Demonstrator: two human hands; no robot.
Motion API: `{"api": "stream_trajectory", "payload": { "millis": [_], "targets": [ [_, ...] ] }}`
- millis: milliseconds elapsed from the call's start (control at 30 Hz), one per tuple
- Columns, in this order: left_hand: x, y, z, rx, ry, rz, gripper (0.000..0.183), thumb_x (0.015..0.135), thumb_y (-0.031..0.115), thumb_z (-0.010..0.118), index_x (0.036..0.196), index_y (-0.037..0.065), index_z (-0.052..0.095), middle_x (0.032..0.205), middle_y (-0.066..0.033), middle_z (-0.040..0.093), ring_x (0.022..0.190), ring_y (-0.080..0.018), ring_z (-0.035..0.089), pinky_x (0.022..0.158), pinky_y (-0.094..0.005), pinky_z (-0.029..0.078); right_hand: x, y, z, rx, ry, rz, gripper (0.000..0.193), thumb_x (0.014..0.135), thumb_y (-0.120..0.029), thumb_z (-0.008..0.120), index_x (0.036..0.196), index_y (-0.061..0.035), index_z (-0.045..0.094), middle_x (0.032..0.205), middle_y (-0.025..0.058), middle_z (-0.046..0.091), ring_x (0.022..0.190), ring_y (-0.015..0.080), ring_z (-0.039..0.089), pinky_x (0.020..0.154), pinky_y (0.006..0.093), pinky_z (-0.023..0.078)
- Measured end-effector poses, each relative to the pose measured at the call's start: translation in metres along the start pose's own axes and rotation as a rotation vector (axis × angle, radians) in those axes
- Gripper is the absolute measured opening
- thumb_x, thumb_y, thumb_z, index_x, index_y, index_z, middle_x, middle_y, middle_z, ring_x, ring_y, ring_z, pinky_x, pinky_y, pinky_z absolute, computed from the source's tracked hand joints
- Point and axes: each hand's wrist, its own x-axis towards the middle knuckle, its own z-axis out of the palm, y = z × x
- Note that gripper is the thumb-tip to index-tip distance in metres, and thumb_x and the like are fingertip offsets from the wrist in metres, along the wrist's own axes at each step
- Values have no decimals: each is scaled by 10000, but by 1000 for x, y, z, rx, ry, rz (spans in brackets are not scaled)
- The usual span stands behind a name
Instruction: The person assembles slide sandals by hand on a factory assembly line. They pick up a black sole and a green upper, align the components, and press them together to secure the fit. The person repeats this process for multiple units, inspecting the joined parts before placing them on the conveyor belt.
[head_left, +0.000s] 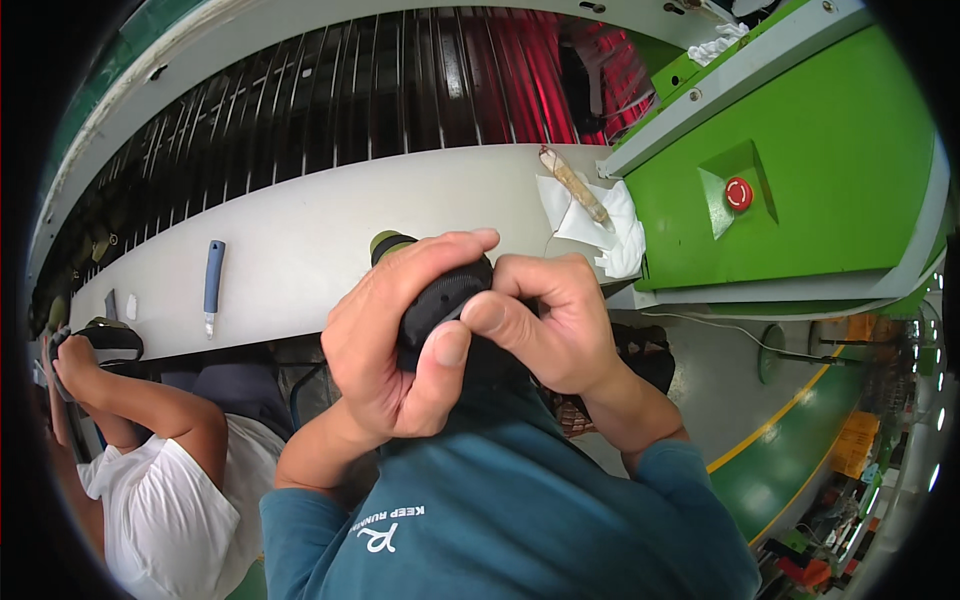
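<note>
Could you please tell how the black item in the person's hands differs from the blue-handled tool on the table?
The black item looks rounded; the blue-handled tool is long and narrow. The left hand and right hand hold the black item; the tool lies untouched on the table.

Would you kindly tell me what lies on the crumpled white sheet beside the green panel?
A tan, stick-shaped object lies partly across the white sheet; whatever is directly beneath the sheet is hidden.
</note>
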Motion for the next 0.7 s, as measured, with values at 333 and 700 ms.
{"api": "stream_trajectory", "payload": {
  "millis": [333, 700],
  "targets": [
    [-3, 5, -10, -47, 31, -143, 541, 1042, 312, 596, 1341, -135, 657, 1251, -300, 760, 1120, -372, 774, 995, -430, 606, 9, -7, 9, 35, -47, -1, 316, 995, -262, 857, 900, 31, 782, 771, 107, 765, 724, 98, 690, 644, 302, 542],
    [-12, 10, -4, 10, -13, 114, 483, 999, 273, 618, 1174, -170, 699, 1064, -332, 773, 985, -442, 803, 960, -525, 637, -12, -17, -8, 19, -225, 22, 311, 933, -260, 875, 833, 18, 779, 726, 140, 728, 664, 152, 699, 637, 308, 538]
  ]
}}
